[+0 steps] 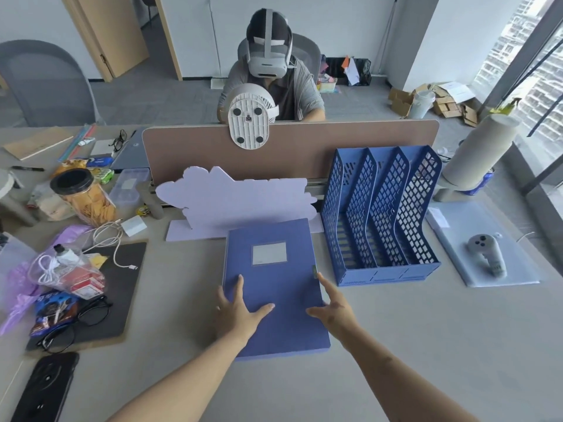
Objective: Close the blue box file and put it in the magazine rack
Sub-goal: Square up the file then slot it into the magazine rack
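The blue box file (274, 287) lies flat on the desk with its lid down and a pale label on top. My left hand (237, 312) rests on its left side, fingers spread, thumb on the cover. My right hand (330, 309) touches its right edge near a small green clasp, fingers apart. Neither hand grips the file. To the right of the file stands the blue mesh magazine rack (384, 220), its three slots empty and open toward me.
A lilac cloud-shaped foam board (240, 202) stands behind the file against the brown divider (304, 147). Clutter fills the left: snack jar (86, 196), cables, glasses (76, 324), phone (45, 388). A controller (487, 254) lies on a pad at right. A person sits opposite.
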### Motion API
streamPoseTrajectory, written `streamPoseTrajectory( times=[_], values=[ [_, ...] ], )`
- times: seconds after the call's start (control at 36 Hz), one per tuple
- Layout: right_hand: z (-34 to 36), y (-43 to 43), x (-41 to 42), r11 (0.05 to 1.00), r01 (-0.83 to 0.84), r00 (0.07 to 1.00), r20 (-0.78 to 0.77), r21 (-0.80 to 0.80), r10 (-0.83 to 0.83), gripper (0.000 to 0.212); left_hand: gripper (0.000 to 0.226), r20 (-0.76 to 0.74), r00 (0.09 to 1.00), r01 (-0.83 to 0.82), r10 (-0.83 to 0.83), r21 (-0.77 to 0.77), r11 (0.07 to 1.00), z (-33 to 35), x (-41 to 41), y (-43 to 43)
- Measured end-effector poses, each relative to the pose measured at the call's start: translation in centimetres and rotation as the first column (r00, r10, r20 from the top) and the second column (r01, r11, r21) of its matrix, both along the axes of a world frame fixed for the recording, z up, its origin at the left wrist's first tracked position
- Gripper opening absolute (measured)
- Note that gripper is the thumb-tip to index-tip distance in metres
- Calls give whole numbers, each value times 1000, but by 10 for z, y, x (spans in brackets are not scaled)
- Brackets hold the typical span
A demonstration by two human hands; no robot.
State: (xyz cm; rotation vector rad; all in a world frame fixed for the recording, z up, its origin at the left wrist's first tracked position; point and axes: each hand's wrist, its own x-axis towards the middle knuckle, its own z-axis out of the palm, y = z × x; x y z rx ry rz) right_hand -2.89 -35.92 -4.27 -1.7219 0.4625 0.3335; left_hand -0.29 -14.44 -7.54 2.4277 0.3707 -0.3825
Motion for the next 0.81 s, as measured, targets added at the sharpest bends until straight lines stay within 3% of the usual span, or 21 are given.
streamPoseTrajectory(
  times=[0.19, 0.42, 0.56, 0.69, 0.81],
  values=[
    [-22, -5, -2, 995, 40, 995, -92, 91, -32, 91, 102, 6, 999, 32, -32, 98, 995, -7, -3, -4],
    [-35, -8, 2, 999, -12, 991, -136, 39, 17, 95, 101, -3, 999, 33, -33, 137, 990, -7, -1, -8],
    [-33, -13, 3, 979, -156, 976, -171, -130, 133, 94, 102, -7, 999, 47, -47, 155, 987, -8, 0, -9],
    [-18, -15, 12, 846, -407, 911, -224, -343, 348, 102, 104, -9, 999, 52, -52, 157, 986, -9, 0, -9],
    [-17, -15, 16, 800, -461, 886, -253, -384, 389, 110, 105, -14, 998, 65, -64, 175, 982, -9, -1, -9]
  ],
)
